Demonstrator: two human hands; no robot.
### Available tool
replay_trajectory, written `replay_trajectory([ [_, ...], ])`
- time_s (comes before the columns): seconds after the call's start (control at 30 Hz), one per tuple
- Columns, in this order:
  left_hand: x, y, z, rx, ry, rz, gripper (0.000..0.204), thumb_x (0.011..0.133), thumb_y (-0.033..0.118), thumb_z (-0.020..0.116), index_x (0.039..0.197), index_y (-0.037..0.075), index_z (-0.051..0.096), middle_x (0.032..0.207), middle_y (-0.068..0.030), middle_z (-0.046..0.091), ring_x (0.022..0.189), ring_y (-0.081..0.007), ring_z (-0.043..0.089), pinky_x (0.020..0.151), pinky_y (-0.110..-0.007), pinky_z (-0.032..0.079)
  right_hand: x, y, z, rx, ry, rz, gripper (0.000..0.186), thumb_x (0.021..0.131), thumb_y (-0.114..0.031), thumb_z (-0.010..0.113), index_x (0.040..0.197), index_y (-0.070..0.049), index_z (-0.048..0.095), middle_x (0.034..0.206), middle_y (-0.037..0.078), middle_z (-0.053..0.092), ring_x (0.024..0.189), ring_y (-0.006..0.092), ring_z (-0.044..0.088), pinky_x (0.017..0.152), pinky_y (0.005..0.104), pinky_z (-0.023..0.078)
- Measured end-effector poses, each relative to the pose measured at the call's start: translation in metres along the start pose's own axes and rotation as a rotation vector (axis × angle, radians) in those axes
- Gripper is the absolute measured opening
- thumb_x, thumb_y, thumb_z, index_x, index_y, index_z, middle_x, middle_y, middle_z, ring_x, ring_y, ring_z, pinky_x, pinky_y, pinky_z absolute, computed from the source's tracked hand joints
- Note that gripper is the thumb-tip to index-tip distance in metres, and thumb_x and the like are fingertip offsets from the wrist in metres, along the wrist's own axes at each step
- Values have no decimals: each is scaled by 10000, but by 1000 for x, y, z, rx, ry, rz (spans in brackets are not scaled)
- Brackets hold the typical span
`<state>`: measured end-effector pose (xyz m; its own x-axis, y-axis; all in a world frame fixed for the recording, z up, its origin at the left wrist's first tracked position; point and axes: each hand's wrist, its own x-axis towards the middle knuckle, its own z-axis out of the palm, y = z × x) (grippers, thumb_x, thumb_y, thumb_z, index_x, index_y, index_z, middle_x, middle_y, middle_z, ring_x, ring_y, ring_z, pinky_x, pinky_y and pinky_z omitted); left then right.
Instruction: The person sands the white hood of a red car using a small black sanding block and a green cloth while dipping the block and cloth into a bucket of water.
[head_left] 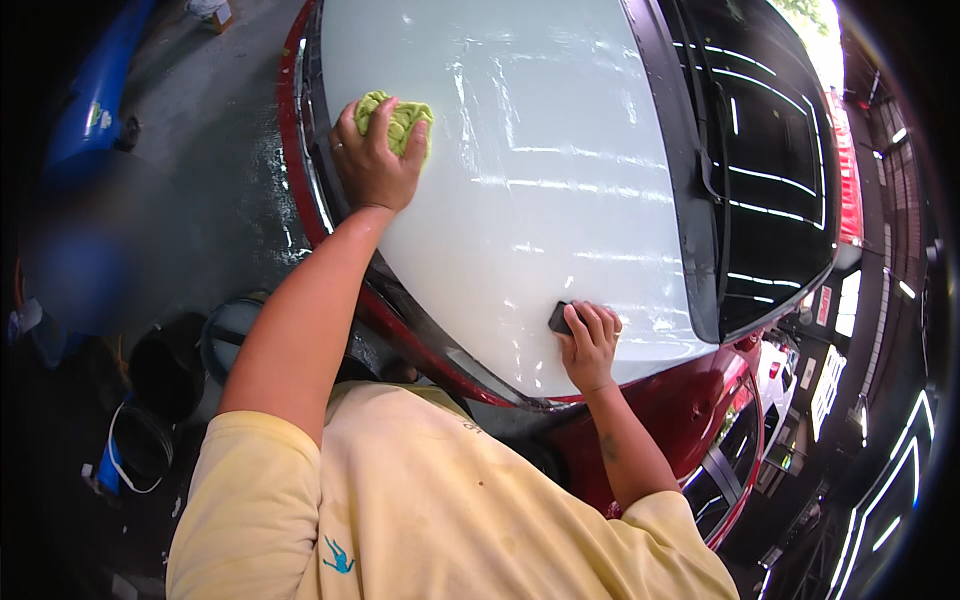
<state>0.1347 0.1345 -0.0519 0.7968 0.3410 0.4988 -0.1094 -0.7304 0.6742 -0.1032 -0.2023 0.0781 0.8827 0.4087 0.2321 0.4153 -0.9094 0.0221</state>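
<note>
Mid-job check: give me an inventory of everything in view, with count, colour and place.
Hood: 1, whitish, centre
Cloth: 1, yellow-green, on the hood's left part
Block: 1, black, on the hood's lower right
Windshield: 1, dark, right of the hood
Side panel: 1, red, lower right
Containers: several, dark, lower left
Blue shapes: at least 2, left, kind unclear
Light strips: several, white, right
Shirt: 1, pale yellow, bottom
Left hand: 1, on the cloth
Right hand: 1, holding the block
</note>
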Motion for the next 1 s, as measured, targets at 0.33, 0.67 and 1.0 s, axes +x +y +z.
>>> replay_trajectory([
  [0.33, 2, -2, 7, -23, -24, 28, 512, 973, 542, 766, 1367, 224, 691, 1446, -203, 519, 1290, -447, 562, 1084, -583, 496, 343, 86, 78, -134, 217, 224, 408, 994, -388, 752, 1356, -199, 753, 1318, 79, 764, 1257, 357, 676, 1091, 490, 505],
  [0.67, -1, 1, 7, 47, -12, -6, 508, 990, 533, 763, 1386, 225, 681, 1455, -181, 521, 1331, -423, 555, 1138, -568, 465, 21, 4, 21, 46, -43, -98, 513, 897, -269, 793, 1394, -152, 741, 1267, 47, 708, 1130, 286, 633, 1002, 462, 455],
  [1.0, 4, -7, 11, -15, 57, 71, 372, 1051, 456, 708, 1330, 210, 714, 1417, -207, 560, 1289, -438, 584, 1089, -542, 499, 333, -9, 96, -53, 152, 112, 352, 988, -349, 754, 1302, -190, 742, 1229, 92, 738, 1175, 356, 670, 1024, 517, 506],
])
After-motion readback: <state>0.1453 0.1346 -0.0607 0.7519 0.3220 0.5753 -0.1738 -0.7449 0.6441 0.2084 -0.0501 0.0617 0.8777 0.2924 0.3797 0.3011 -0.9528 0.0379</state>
